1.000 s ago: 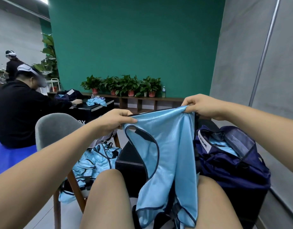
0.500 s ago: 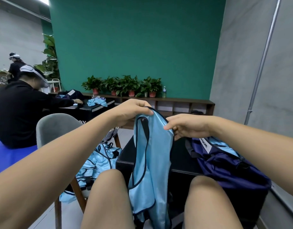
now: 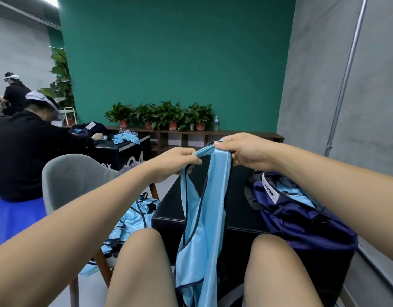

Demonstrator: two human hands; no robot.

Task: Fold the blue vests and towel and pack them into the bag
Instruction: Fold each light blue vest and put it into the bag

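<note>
Far left, a person in black [image 3: 25, 156] sits at another table; not our concern. Next, the grey chair [image 3: 73, 176] carries a pile [image 3: 133, 220] of light-blue vests, slumped over its seat edge. We judge it is parked there as stock waiting to be folded, within the left arm's reach.

Left hand [image 3: 175, 162]: fingers curled, pinching the top of 1 vest [image 3: 204, 229] at a dark-trimmed strap. Right hand [image 3: 242, 151]: thumb and fingers pinch the same top edge, just beside the left. With the 2 hands this near each other, the vest hangs as a narrow doubled strip between the knees, in front of the black table [image 3: 237, 209]. We read the high hold as letting gravity pull the slippery cloth straight so the halves line up. The step in hand looks like the lengthwise fold.

Right: the navy bag [image 3: 302, 222] sits on the table, mouth unzipped and facing us, with light-blue cloth showing inside. Placed so, it would take a folded vest with 1 short reach of the right hand.

Towel: we cannot pick it out. Judged progress: some cloth packed, 1 vest in hand, the pile to go.

Risk, as we see it: the shiny fabric may slide out of its fold when lowered.
</note>
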